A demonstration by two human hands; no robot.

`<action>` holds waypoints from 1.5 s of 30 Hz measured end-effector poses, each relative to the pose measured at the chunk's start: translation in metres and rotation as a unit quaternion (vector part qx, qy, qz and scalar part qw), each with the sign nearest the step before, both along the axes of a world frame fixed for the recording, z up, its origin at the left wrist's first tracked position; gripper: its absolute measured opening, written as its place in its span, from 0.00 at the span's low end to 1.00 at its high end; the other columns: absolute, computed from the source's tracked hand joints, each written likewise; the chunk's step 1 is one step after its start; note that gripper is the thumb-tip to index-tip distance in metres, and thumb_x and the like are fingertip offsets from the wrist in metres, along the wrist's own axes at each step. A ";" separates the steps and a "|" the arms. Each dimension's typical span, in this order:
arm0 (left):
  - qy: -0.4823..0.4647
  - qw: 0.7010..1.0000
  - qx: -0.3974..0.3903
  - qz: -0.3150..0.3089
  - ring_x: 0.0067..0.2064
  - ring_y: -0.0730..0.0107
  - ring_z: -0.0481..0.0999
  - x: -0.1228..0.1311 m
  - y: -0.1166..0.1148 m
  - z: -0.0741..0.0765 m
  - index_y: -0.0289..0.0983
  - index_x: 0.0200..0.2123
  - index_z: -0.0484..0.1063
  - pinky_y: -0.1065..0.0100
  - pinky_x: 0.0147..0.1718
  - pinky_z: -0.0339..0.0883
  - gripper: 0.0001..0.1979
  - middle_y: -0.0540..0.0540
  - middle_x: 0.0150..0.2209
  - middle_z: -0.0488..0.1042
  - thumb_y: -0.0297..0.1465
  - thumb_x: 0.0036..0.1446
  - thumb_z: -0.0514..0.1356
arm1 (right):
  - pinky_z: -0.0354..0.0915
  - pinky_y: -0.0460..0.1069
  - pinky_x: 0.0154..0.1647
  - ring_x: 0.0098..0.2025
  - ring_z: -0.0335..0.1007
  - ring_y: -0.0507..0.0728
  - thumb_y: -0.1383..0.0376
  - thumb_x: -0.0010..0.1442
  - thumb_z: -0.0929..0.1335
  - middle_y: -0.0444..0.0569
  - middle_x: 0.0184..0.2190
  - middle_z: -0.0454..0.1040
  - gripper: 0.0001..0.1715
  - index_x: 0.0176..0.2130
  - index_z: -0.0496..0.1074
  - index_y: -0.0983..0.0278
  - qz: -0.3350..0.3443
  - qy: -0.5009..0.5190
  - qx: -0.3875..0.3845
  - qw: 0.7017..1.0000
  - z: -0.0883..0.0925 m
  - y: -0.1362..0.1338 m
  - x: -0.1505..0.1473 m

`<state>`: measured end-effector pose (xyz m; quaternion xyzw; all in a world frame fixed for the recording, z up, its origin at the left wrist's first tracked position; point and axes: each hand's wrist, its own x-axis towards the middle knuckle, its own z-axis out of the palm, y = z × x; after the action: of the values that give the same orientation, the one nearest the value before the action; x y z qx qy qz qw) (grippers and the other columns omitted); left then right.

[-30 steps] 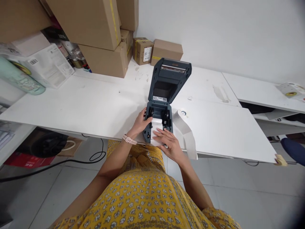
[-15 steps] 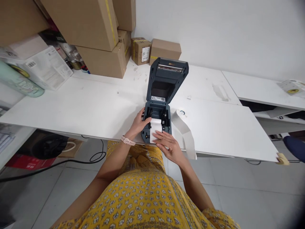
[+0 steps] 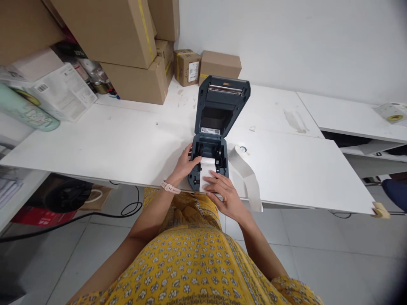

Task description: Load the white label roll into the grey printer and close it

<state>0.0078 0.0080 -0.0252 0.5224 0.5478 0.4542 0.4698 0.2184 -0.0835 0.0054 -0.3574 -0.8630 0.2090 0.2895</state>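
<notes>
A dark grey label printer (image 3: pixel 223 111) stands at the table's front edge with its lid tipped back. Inside its lower half a white label strip (image 3: pixel 206 171) runs forward over the front edge. My left hand (image 3: pixel 183 166) rests on the printer's left side, thumb over the rim beside the strip and fingers apart from it along the outer wall. My right hand (image 3: pixel 225 192) lies over the front right of the printer, its spread fingers touching the strip. To the printer's right is a loose curled strip of label paper (image 3: pixel 248 176), its end hanging over the edge.
The white table (image 3: pixel 133 140) reaches to both sides. Cardboard boxes (image 3: pixel 136 80) are stacked at the back left, and a smaller box (image 3: pixel 222 63) stands behind the printer. A green bottle (image 3: pixel 28 108) lies at the far left. A black cable (image 3: pixel 111 214) runs below the table.
My right fingers have shifted slightly on the label strip and spread a little more. The left hand and the printer stay in place; the view has moved slightly.
</notes>
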 end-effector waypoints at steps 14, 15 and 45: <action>0.018 1.000 0.010 -0.008 0.57 0.53 0.74 0.000 0.001 0.000 0.40 0.67 0.61 0.52 0.55 0.70 0.36 0.38 0.61 0.70 0.38 0.56 0.64 | 0.59 0.67 0.64 0.71 0.56 0.70 0.55 0.67 0.69 0.56 0.61 0.71 0.17 0.52 0.68 0.60 -0.024 -0.155 0.056 0.986 0.012 -0.007 -0.009; 0.021 1.000 0.013 -0.008 0.56 0.53 0.74 0.000 0.002 -0.001 0.40 0.66 0.61 0.51 0.56 0.69 0.36 0.38 0.61 0.70 0.38 0.56 0.65 | 0.59 0.67 0.64 0.71 0.57 0.70 0.55 0.67 0.69 0.56 0.62 0.71 0.19 0.53 0.67 0.60 -0.024 -0.156 0.057 0.986 0.012 -0.007 -0.008; 0.059 0.998 0.006 0.011 0.73 0.45 0.53 0.014 -0.039 0.008 0.40 0.73 0.47 0.45 0.70 0.48 0.50 0.35 0.73 0.53 0.44 0.54 0.68 | 0.48 0.68 0.72 0.73 0.55 0.65 0.52 0.69 0.66 0.49 0.69 0.64 0.22 0.57 0.67 0.58 -0.040 -0.165 0.040 0.985 0.005 -0.015 -0.002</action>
<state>0.0219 -0.0315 -0.0174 0.5454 0.5774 0.4307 0.4285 0.2162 -0.0986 0.0107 -0.4098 -0.8914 0.1009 0.1655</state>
